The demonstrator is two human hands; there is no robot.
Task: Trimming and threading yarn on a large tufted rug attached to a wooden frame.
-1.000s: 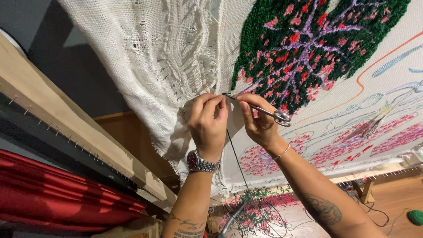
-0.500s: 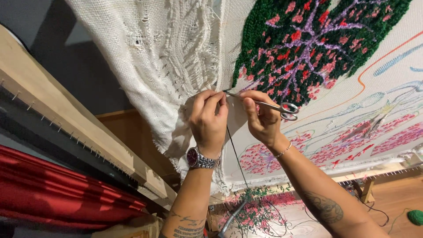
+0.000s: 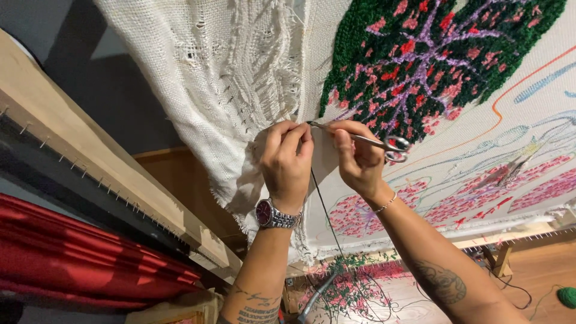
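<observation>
Stretched white rug-tufting cloth (image 3: pixel 510 120) with green-and-pink tufted leaf (image 3: pixel 432 54), left hand (image 3: pixel 287 162) pinching thin dark yarn strand (image 3: pixel 321 201) against it, right hand (image 3: pixel 359 159) gripping small silver scissors (image 3: pixel 378 143), blade tips hidden behind fingertips, red fabric (image 3: pixel 72 258) cut off lower left.

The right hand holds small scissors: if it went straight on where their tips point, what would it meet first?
Most likely the left hand's fingertips, pinching the white backing cloth right at the scissors' tips; depth is unclear.

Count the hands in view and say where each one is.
2. The left hand pinches the white cloth; the right hand beside it holds scissors. No others are visible.
</observation>
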